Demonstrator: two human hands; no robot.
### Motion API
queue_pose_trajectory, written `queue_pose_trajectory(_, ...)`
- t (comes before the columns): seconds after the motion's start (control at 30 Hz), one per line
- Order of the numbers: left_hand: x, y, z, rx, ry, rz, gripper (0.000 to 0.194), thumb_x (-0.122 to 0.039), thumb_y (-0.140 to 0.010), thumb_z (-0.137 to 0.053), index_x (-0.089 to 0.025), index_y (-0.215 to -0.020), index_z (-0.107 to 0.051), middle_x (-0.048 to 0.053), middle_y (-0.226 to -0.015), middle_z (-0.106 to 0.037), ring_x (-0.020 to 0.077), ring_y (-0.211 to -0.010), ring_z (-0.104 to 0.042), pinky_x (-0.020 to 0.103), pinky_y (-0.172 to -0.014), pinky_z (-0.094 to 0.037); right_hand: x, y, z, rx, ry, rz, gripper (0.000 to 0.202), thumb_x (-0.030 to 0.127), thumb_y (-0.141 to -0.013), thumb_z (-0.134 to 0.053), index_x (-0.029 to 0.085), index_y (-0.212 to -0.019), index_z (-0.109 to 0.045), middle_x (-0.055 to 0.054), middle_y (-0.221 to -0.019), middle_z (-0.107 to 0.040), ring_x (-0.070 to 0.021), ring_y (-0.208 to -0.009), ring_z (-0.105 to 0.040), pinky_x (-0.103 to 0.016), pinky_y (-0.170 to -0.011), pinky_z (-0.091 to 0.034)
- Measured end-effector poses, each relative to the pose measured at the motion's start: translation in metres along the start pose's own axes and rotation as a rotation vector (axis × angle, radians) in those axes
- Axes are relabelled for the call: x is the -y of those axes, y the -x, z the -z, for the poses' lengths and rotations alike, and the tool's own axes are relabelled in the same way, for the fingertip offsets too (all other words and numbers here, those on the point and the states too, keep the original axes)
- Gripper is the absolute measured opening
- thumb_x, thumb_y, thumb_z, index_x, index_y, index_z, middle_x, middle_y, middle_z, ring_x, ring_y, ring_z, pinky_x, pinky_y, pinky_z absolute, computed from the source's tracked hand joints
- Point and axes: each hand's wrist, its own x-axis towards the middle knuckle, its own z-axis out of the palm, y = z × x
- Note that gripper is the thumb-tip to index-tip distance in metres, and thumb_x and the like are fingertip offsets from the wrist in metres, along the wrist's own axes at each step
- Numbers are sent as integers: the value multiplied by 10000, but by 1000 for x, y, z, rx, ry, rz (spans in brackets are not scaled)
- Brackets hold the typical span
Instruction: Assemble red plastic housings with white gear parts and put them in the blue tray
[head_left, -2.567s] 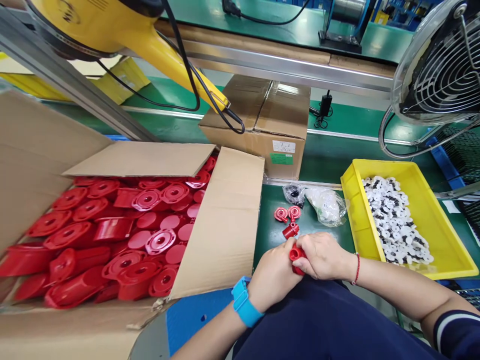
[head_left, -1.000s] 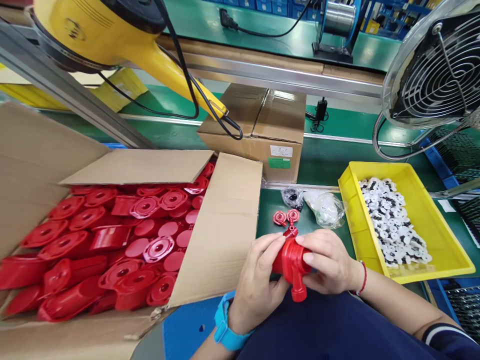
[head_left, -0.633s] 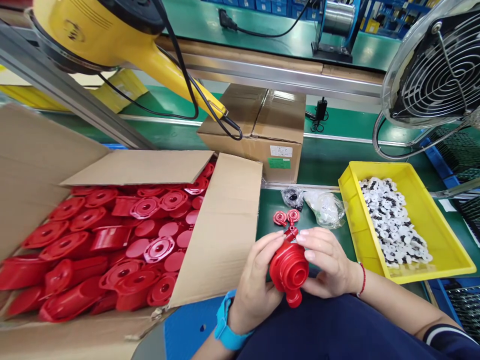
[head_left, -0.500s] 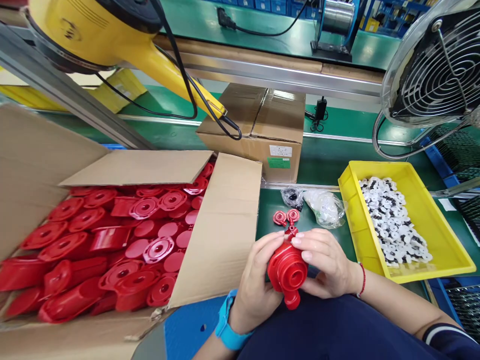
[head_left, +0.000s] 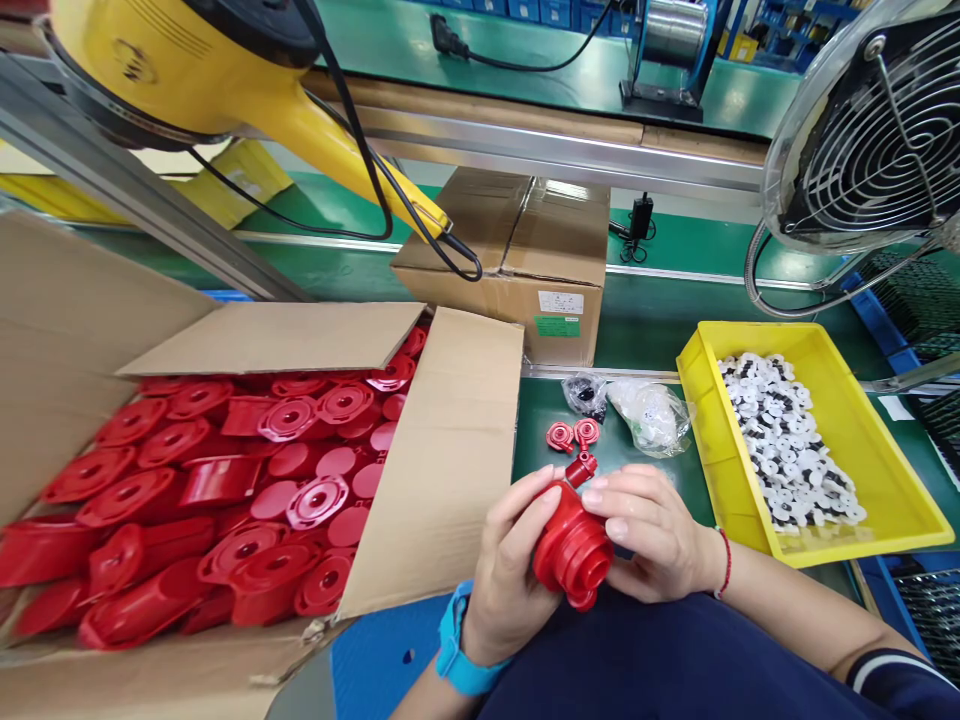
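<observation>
Between my two hands is a red plastic housing [head_left: 571,545] with a stepped round opening facing down and to the right. My left hand [head_left: 514,570] wraps around its left side. The fingers of my right hand [head_left: 645,525] press on its upper right side. A small red fitting [head_left: 581,468] sticks out at the far end, above my fingertips. Just beyond, two small red round parts [head_left: 573,434] lie on the green bench. My palms hide much of the housing's sides.
An open carton [head_left: 442,450] full of red housings stands at left. A yellow bin [head_left: 885,440] of white-and-black parts is at right. Behind are plastic bags [head_left: 651,415], a closed carton [head_left: 559,275], and a fan [head_left: 874,150]. A yellow power tool [head_left: 247,90] hangs upper left.
The red housing has tilted and turned in my hands, so its opening points more down and right, and more of the small red fitting shows. Both hands keep their hold.
</observation>
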Motion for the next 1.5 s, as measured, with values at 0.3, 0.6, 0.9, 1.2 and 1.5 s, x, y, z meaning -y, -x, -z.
queue_pose_trajectory(0.3, 1, 2, 1, -5, -35, -32, 614, -31, -777, -561, -151, -1345, -361, 157, -1214, -444, 214, -1122, -519, 360, -920, -499, 2, -5, 2, 17, 80, 55, 269, 218, -861, -480, 116, -1109, -451, -99, -1141, -540, -200, -1173, -457, -355, -914, -452)
queue_pose_trajectory(0.6, 3, 2, -2, -25, -46, -47, 594, -42, -769, -576, -138, -1325, -392, 160, -1197, -469, 211, -1099, -539, 346, -900, -508, 2, -5, 2, 22, 62, 57, 287, 180, -841, -483, 97, -1115, -459, -113, -1170, -535, -211, -1169, -456, -360, -925, -437)
queue_pose_trajectory(0.9, 12, 8, 0, -103, -53, 190, 533, -162, -750, -636, -126, -1250, -454, 126, -1173, -513, 195, -1102, -511, 322, -947, -445, 2, 0, 4, -329, -848, -713, 277, 109, -894, -411, 233, -1140, -437, 60, -543, -494, -78, -606, -500, -290, -794, -405)
queue_pose_trajectory(1.2, 4, 8, -1, 13, 123, 196, 515, -133, -742, -639, -117, -1221, -450, 124, -1166, -525, 176, -1129, -488, 281, -974, -411, 5, -17, 9, -501, -1641, -874, 265, 80, -623, -470, 143, -877, -510, 80, -400, -211, -57, -452, -334, -230, -671, -368)
queue_pose_trajectory(1.5, -7, -23, 4, 347, 481, -47, 448, -207, -800, -567, -117, -1202, -388, 148, -1213, -484, 213, -1172, -431, 365, -984, -395, 5, -19, 6, -430, -1634, -1013, 312, 106, -610, -502, 167, -869, -340, 75, -487, -218, -48, -459, -212, -180, -457, -156)
